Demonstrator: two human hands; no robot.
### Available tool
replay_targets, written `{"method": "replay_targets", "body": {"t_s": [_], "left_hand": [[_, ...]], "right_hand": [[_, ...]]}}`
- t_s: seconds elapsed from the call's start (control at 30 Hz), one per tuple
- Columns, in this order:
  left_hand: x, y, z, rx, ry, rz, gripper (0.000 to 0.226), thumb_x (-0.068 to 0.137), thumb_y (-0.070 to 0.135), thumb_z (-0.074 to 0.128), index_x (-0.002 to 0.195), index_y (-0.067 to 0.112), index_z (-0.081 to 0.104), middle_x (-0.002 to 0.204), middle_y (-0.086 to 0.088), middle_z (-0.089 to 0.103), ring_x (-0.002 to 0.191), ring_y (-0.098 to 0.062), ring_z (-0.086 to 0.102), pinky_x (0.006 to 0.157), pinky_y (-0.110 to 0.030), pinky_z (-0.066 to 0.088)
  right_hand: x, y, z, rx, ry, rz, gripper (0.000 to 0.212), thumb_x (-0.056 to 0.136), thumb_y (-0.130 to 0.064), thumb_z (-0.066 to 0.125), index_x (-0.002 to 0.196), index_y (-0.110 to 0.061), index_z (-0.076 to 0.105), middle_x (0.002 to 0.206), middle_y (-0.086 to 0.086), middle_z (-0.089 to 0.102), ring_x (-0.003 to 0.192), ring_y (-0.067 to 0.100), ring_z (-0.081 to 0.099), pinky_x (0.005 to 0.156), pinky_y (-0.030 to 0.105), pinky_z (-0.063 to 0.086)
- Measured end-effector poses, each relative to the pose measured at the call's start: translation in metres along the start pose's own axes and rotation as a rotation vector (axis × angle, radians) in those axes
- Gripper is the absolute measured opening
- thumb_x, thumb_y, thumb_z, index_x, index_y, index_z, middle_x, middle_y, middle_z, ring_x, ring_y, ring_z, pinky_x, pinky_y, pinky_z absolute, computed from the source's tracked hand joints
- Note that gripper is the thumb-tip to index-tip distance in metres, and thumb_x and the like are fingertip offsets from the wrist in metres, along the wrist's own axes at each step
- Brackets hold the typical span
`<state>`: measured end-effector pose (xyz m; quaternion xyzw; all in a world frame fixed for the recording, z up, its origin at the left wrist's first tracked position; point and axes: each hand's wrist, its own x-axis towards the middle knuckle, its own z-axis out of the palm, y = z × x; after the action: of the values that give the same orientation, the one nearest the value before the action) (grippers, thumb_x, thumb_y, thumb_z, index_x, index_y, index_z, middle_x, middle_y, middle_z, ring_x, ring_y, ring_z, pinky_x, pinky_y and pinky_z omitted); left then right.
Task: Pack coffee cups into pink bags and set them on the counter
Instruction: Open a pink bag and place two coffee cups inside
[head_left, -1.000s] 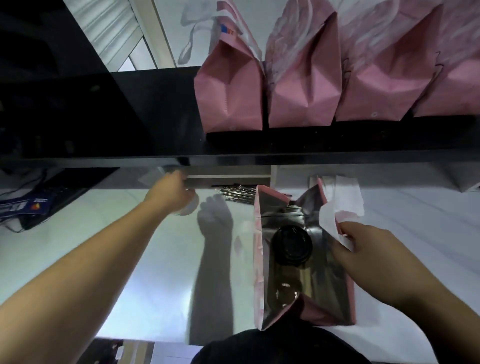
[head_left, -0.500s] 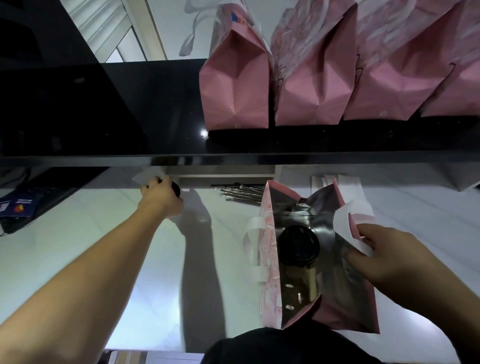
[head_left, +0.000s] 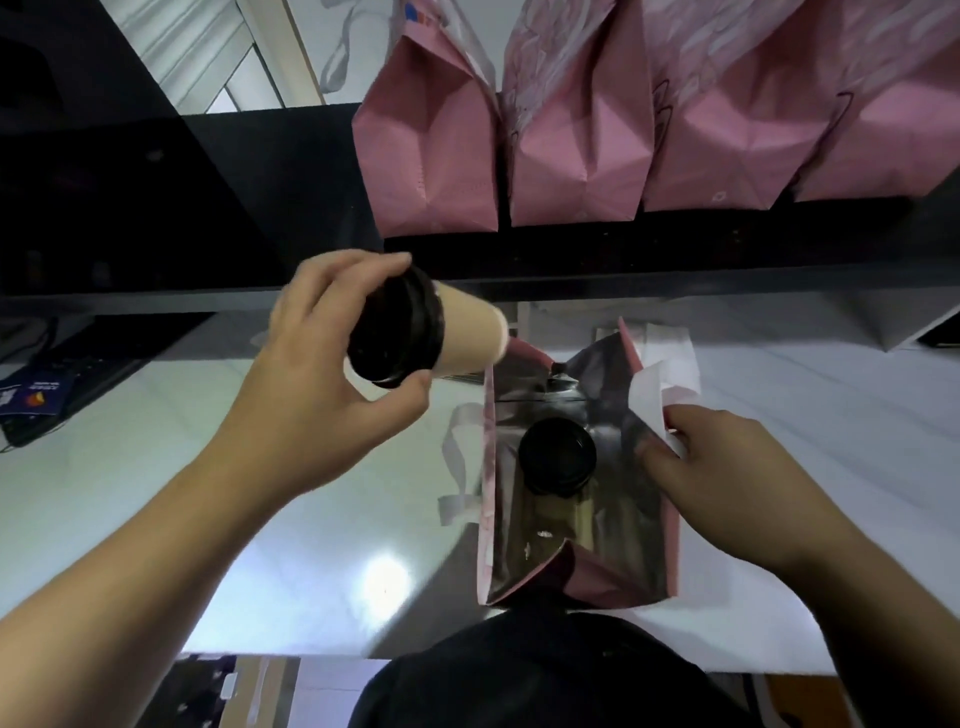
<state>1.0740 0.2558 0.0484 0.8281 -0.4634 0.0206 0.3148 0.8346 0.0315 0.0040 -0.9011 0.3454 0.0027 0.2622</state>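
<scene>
My left hand grips a tan paper coffee cup by its black lid, tilted, in the air just left of the open pink bag. That bag stands on the white worktop and has a silver lining; one cup with a black lid sits inside it. My right hand pinches the bag's right rim and white handle, holding the mouth open.
Several filled pink bags stand in a row on the raised black counter behind the worktop. Dark items and cables lie at the far left. My dark clothing fills the bottom edge.
My left hand took a cup from under the counter's edge and brought it up and right toward the bag. The right hand kept its hold on the bag rim.
</scene>
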Motion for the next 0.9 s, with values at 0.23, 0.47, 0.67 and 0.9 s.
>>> {"method": "replay_targets", "body": {"t_s": [0.23, 0.47, 0.67, 0.9], "left_hand": [[0.008, 0.080, 0.040, 0.116, -0.567, 0.302, 0.087, 0.082, 0.050, 0.075, 0.157, 0.033, 0.035, 0.151, 0.015, 0.040, 0.140, -0.008, 0.039, 0.115, -0.031, 0.041], [0.003, 0.078, 0.121, 0.348, -0.880, 0.361, 0.083, 0.078, 0.038, 0.082, 0.152, 0.025, 0.046, 0.143, 0.003, 0.049, 0.119, -0.023, 0.056, 0.095, -0.040, 0.057], [-0.020, 0.074, 0.154, 0.395, -0.938, 0.423, 0.072, 0.086, 0.005, 0.064, 0.152, 0.022, 0.042, 0.141, -0.003, 0.045, 0.116, -0.030, 0.056, 0.087, -0.048, 0.058], [-0.039, 0.072, 0.167, 0.402, -0.889, 0.506, 0.068, 0.088, -0.004, 0.055, 0.152, 0.016, 0.040, 0.143, -0.006, 0.044, 0.119, -0.028, 0.047, 0.094, -0.040, 0.051]], "right_hand": [[-0.003, 0.005, -0.003, 0.009, 0.018, -0.035, 0.036, 0.101, -0.034, 0.052, 0.069, -0.036, 0.035, 0.060, -0.013, 0.047, 0.055, 0.005, 0.049, 0.047, 0.019, 0.026], [-0.007, 0.009, -0.004, -0.006, 0.054, -0.058, 0.037, 0.099, -0.032, 0.053, 0.067, -0.034, 0.034, 0.062, -0.013, 0.047, 0.055, 0.006, 0.048, 0.047, 0.021, 0.027], [-0.011, 0.010, 0.000, 0.023, 0.057, -0.053, 0.037, 0.098, -0.032, 0.053, 0.067, -0.035, 0.033, 0.061, -0.013, 0.044, 0.055, 0.006, 0.046, 0.047, 0.021, 0.028], [-0.012, 0.011, -0.003, 0.012, 0.043, -0.032, 0.040, 0.099, -0.030, 0.051, 0.067, -0.036, 0.028, 0.062, -0.012, 0.044, 0.056, 0.006, 0.045, 0.048, 0.021, 0.025]]}}
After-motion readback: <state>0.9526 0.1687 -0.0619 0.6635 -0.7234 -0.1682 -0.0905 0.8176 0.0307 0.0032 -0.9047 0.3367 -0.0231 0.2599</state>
